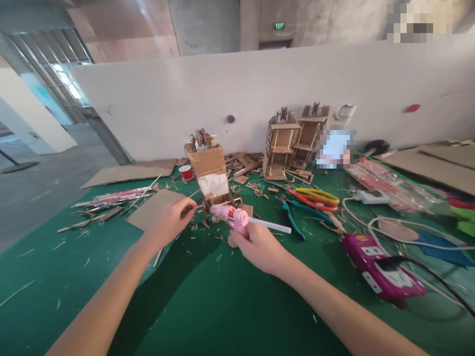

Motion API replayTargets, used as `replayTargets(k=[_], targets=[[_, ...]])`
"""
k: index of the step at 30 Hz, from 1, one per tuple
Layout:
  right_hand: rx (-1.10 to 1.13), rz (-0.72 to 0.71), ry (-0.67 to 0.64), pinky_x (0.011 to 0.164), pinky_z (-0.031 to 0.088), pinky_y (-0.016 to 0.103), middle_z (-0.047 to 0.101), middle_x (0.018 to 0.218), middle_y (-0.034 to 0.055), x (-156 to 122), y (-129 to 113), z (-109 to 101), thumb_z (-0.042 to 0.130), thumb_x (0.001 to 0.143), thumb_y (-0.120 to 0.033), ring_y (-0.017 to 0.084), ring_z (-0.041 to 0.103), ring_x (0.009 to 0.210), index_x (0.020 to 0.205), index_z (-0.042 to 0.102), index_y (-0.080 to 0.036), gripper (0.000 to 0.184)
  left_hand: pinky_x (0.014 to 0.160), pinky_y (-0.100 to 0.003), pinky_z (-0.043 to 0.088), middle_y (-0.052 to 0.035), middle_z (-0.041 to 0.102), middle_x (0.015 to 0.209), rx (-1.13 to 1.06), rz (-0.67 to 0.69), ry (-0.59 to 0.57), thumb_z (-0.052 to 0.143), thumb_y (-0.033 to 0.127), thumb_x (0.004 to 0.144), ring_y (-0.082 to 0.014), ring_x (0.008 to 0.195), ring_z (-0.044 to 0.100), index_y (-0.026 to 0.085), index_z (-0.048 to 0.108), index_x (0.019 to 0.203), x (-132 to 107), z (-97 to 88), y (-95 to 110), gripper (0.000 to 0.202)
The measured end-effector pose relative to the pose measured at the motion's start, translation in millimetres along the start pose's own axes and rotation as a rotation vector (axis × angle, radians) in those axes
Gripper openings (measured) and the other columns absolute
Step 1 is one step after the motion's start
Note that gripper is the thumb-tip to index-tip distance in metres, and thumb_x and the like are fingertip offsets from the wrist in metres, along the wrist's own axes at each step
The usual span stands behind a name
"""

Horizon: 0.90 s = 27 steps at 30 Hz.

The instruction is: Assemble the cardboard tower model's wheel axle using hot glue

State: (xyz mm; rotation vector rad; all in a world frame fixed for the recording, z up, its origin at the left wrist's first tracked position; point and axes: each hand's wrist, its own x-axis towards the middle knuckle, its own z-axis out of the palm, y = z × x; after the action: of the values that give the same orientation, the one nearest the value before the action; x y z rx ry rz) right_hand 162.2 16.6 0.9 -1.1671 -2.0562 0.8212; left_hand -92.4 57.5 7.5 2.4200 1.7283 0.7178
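My right hand (260, 244) is wrapped round a pink hot glue gun (230, 215). A long translucent glue stick (274, 226) juts from the gun's rear toward the right. The gun's front end is at the lower part of a cardboard model (208, 165), which stands upright with round discs (201, 138) on an axle at its top. On the model's left side, my left hand (170, 220) pinches the end of what looks like a thin wooden stick (198, 205). The gun's tip and part of the model's base are hidden.
Two cardboard towers (282, 148) stand at the back by a white partition (166, 109). Orange-handled and teal-handled pliers (293, 222) lie to the right, near a purple power strip (382, 269) with cables. Cardboard scraps, sticks and a red thread spool (186, 172) lie on the green table.
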Motion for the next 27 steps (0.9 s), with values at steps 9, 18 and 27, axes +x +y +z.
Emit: replayTargets(k=[9, 18, 27], targets=[[-0.016, 0.004, 0.002, 0.056, 0.043, 0.026, 0.056, 0.061, 0.0009, -0.3, 1.7, 3.9, 0.044, 0.09, -0.028, 0.016, 0.055, 0.061, 0.075, 0.058, -0.02, 0.022, 0.064, -0.028, 0.046, -0.0026, 0.069, 0.083, 0.004, -0.004, 0.005, 0.043, 0.039, 0.09, -0.0192, 0.072, 0.063, 0.022, 0.061, 0.09, 1.1, 0.3, 2.3, 0.024], [-0.021, -0.04, -0.006, 0.072, 0.046, 0.027, 0.065, 0.097, 0.0065, -2.3, -3.1, 6.2, 0.043, 0.089, -0.023, 0.019, 0.06, 0.085, 0.105, 0.058, -0.019, 0.022, 0.066, -0.03, 0.048, -0.0027, 0.07, 0.085, 0.035, -0.014, 0.007, 0.043, 0.04, 0.089, -0.0203, 0.075, 0.065, 0.023, 0.062, 0.091, 0.9, 0.6, 0.9, 0.026], [-0.036, 0.017, -0.004, 0.057, 0.04, 0.023, 0.06, 0.081, 0.0031, -5.4, -5.7, 9.0, 0.043, 0.089, -0.022, 0.012, 0.054, 0.063, 0.085, 0.053, -0.02, 0.011, 0.064, -0.029, 0.045, -0.0025, 0.071, 0.089, 0.071, -0.015, -0.006, 0.042, 0.036, 0.089, -0.0207, 0.075, 0.064, 0.024, 0.064, 0.092, 0.1, 1.6, -0.7, 0.025]])
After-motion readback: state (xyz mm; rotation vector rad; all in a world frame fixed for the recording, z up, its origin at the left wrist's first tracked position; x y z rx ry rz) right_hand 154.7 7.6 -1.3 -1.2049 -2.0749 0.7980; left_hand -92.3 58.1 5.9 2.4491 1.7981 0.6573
